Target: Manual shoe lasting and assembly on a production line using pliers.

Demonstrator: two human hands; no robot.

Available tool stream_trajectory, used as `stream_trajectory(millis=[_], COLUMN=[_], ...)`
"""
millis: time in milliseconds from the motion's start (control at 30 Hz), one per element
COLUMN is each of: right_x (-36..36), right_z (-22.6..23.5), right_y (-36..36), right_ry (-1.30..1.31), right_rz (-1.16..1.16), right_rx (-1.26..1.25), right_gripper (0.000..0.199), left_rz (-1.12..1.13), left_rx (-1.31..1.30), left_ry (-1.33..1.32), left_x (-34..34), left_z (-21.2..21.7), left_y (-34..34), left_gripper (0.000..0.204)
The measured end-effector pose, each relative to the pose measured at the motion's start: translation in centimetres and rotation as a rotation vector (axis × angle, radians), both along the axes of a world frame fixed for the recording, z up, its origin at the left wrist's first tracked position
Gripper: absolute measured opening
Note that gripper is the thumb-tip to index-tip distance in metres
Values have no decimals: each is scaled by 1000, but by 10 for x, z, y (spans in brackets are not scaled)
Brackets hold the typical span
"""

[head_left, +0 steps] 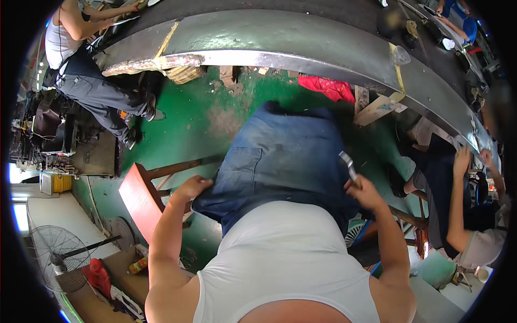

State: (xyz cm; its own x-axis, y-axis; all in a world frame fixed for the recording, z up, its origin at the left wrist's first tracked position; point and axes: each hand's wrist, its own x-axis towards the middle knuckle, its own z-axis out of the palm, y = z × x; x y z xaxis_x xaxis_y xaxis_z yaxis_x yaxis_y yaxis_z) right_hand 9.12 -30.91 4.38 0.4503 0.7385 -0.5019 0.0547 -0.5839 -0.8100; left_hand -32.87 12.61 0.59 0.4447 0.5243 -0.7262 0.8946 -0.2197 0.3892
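Note:
Over my lap and legs lies blue denim cloth (291,156), worn and faded, with a pocket outlined on its left part. At its left edge my left hand (193,188) is closed, thumb and fingertips pinching the cloth. My right hand (365,192) is wrapped round what looks like a small hammer (348,160), just off the right side of the cloth. Its shiny, curved metal end points up and away from me. The handle is mostly covered by my fingers.
A long dark metal-edged bench (258,35) curves across the far side. A reddish wooden stool (142,196) stands at left, near a fan (59,250). Red cloth (328,88) lies under the bench. One person (81,64) works at far left, another (458,199) close at right.

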Motion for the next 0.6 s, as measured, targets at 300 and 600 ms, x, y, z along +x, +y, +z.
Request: stream_trajectory(millis=[300, 600], right_x=[-16, 54], right_z=[-102, -33], right_y=[14, -38], right_ry=[776, -349], right_rz=[-754, -693], right_rx=[-164, 51], right_gripper=[20, 20], left_rz=[736, 680], left_rx=[-798, 103], left_ry=[-23, -991], left_x=[72, 79], left_z=[-66, 20], left_y=[20, 67], left_gripper=[74, 18])
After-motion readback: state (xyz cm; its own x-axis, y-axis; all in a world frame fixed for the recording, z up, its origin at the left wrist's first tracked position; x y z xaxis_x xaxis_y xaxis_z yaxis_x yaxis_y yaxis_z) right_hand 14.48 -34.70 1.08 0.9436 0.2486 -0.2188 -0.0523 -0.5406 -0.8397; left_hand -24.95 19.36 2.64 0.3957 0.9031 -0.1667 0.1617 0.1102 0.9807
